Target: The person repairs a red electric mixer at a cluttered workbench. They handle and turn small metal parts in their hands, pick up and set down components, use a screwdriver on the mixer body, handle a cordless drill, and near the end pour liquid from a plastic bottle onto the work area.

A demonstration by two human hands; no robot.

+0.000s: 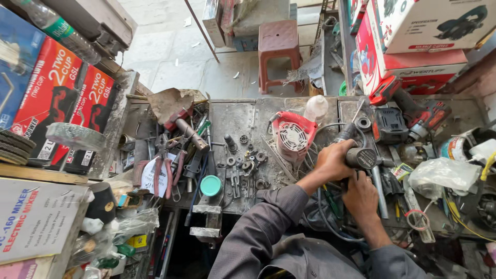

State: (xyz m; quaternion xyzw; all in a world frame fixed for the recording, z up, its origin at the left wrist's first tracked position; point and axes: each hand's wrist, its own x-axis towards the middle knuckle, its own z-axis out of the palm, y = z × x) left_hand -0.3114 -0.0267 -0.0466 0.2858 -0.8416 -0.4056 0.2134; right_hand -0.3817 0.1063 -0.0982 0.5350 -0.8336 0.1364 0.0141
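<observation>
Left hand [333, 161]: closed around the dark grey body of a power tool [361, 156], gripping it from above. Right hand [360, 197]: just below the tool, fingers curled at its underside; whether it grips the tool or a small part cannot be told. The tool lies on the workbench [235, 119] between both hands, its metal shaft [380, 194] running down past the right hand.

Left of the hands: red fan housing [293, 135], loose bearings and nuts [248, 160], a teal cap [210, 185], pliers [164, 173]. Above and right: cordless drill [413, 111].

Risk, as judged: the cable [330, 217] loops under both wrists and could snag; loose parts nearby could be knocked off the edge.

Hidden: the right hand's fingertips, the tool's far side, and the bench's near edge behind the sleeves.
</observation>
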